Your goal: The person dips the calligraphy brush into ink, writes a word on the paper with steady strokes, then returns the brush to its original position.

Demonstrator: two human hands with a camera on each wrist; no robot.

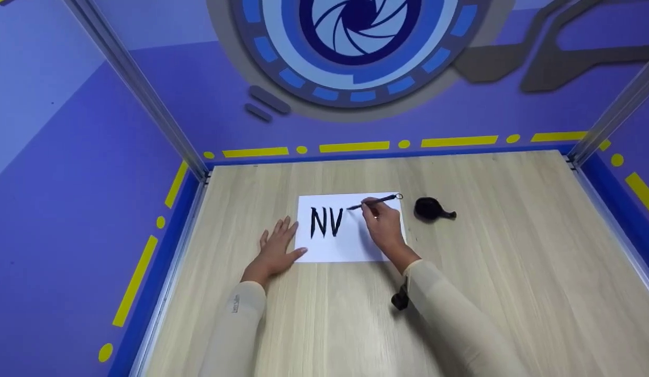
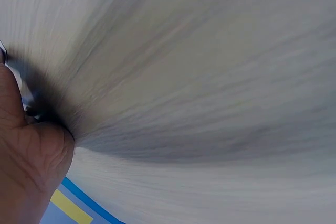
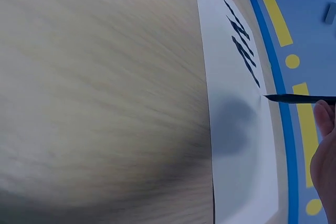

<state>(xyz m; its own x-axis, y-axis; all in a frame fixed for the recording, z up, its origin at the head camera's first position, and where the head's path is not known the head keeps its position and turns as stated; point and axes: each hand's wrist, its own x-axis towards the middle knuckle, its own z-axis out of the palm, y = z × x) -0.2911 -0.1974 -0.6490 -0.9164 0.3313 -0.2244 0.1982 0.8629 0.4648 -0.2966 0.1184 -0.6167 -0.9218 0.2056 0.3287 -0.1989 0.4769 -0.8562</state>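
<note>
The left hand (image 1: pixel 276 254) lies with its fingers spread at the left edge of a white rectangular paper sheet (image 1: pixel 364 248). The right hand (image 1: pixel 383 228) pinches a thin black brush (image 1: pixel 379 201), its tip just beside the black letters "NV" (image 1: pixel 334 222). The sheet lies on a pale wood-grain table (image 1: pixel 324 319), left of a round black dish (image 1: pixel 427 208). Behind stands a purple-blue wall (image 1: pixel 188 89) with yellow dashes.

Lab-type booth (image 1: pixel 633 123): purple-blue printed panels (image 1: pixel 199 94) (three sides visible), silver metal corner posts (image 1: pixel 141 89), pale wood-grain desk (image 1: pixel 513 235).
</note>
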